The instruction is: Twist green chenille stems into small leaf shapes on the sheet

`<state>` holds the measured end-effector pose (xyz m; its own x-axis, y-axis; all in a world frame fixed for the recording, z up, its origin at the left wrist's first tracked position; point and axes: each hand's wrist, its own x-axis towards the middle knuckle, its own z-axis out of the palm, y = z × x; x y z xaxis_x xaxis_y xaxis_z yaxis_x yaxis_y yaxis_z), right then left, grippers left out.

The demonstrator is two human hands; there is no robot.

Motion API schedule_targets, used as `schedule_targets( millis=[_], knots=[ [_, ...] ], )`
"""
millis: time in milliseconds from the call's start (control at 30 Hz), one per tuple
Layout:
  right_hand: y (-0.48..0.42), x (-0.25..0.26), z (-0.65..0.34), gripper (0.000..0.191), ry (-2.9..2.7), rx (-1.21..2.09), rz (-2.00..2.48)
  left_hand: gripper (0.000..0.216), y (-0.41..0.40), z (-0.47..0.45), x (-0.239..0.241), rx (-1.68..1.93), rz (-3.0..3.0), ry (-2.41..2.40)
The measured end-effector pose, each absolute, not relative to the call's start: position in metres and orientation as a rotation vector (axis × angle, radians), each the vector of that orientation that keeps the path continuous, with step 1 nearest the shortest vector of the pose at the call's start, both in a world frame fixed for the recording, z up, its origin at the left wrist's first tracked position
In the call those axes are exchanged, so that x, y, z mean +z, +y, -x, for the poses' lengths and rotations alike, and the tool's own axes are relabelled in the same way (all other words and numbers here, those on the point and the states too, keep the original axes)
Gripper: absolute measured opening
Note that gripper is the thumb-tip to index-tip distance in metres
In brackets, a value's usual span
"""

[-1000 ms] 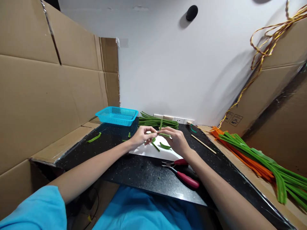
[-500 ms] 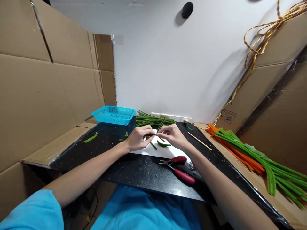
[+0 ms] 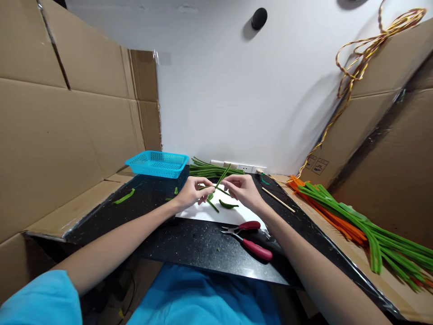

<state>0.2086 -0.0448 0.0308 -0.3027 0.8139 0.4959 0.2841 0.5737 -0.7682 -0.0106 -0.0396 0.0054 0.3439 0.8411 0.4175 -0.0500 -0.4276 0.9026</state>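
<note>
My left hand pinches green pipe cleaners between thumb and fingertips. They cross just beyond its fingertips, one sloping up to the right, another down to the right. Close on the right, my right hand has curled fingers slightly apart, beside the crossing; contact with the stems is hard to make out. Below the hands, a curved green leaf-like piece and a short green stem lie on a white sheet. Red-handled cutting pliers lie open-jawed in front of the sheet.
A blue plastic basket stands back left. Behind the hands lies a bundle of dark green pipe cleaners. A wooden stick is at the right, with bright green stems and orange stems beyond. Cardboard walls flank the black tabletop.
My right hand has drawn back from the crossing, leaving a gap between the two hands' fingertips. My left hand keeps its hold on the pipe cleaners. The whole view has shifted slightly.
</note>
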Motion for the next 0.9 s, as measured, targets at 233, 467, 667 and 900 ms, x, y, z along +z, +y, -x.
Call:
schedule_targets(
  millis=[233,467,667,900],
  knots=[
    [-0.046,0.022,-0.226,0.02,-2.134,-0.447,0.695,0.031,-0.038,0.006,0.002,1.06,-1.232,0.568],
    [-0.048,0.013,-0.218,0.024,-2.203,-0.534,0.613,0.031,-0.043,0.005,0.008,0.95,-1.231,0.551],
    [-0.048,0.01,-0.218,0.025,-2.238,-0.547,0.589,0.033,-0.039,0.005,0.002,0.95,-1.244,0.567],
    [-0.049,0.01,-0.213,0.027,-2.267,-0.255,0.662,0.032,-0.035,0.006,0.001,1.02,-1.385,0.538]
  ],
)
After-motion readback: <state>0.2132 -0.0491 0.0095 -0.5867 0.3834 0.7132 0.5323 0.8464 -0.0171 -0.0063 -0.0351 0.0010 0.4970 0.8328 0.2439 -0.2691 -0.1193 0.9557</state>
